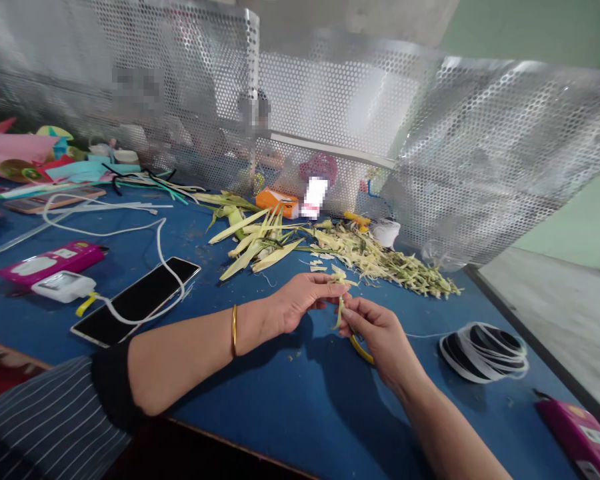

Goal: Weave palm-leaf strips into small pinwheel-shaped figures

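Above the surface (260, 407), fingers of the right hand (380, 328) and left hand (300, 300) pinch one husk piece (339, 275), apparently unfinished; beyond lie a heap (380, 259) of seemingly cut pieces and larger husks (253, 257) presumably left uncut.

Color identification, by position in frame.

- Table (260, 400), lower centre: blue.
- Partition (500, 153), top: silver-grey, regular round-hole pattern.
- Leaf strip (339, 313), centre: pale yellow-green.
- Shred pile (380, 257), right of centre: cream to green, mottled.
- Curved handle (363, 351), below centre: yellow.
- Spool (485, 353), right: black, banded white.
- Sleeve (50, 407), lower left: dark blue, thin white stripes; cuff (114, 383) black.
- Bracelet (235, 330): gold.
- Packet (275, 199), upper centre: orange.
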Demonstrator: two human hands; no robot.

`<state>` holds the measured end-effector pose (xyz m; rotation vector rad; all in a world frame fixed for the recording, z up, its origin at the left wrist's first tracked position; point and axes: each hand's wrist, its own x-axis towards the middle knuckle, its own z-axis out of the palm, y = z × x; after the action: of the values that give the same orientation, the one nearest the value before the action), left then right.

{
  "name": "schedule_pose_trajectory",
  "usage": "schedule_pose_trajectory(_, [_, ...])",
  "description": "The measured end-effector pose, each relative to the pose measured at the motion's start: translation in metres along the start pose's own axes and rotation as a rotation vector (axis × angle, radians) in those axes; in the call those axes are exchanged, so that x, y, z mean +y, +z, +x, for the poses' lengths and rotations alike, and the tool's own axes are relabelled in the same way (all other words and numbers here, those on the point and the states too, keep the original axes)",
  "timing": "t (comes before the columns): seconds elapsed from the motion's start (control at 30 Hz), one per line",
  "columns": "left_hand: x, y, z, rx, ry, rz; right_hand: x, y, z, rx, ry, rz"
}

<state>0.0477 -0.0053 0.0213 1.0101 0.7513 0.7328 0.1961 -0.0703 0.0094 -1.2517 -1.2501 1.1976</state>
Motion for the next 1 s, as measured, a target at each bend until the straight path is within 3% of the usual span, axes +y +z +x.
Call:
schedule_pose_trajectory(0.13, [-0.002, -0.001, 0.002, 0.005, 0.035, 0.015, 0.003, -0.002, 0.002, -0.010, -0.031, -0.059])
schedule_pose_trajectory(0.3, [-0.004, 0.005, 0.001, 0.106, 0.099, 0.053, 0.007, 0.000, 0.000, 0.092, -0.200, -0.265])
schedule_pose_trajectory(0.57, [-0.012, 0.011, -0.001, 0.124, 0.121, 0.064, 0.011, 0.002, 0.000, 0.106, -0.066, -0.324])
schedule_pose_trajectory(0.83, [-0.013, 0.009, 0.001, 0.135, 0.042, 0.151, 0.005, -0.004, -0.004, 0.111, -0.241, -0.577])
schedule_pose_trajectory(1.0, [-0.014, 0.008, 0.004, 0.141, 0.051, 0.137, 0.005, -0.007, -0.005, 0.172, -0.266, -0.718])
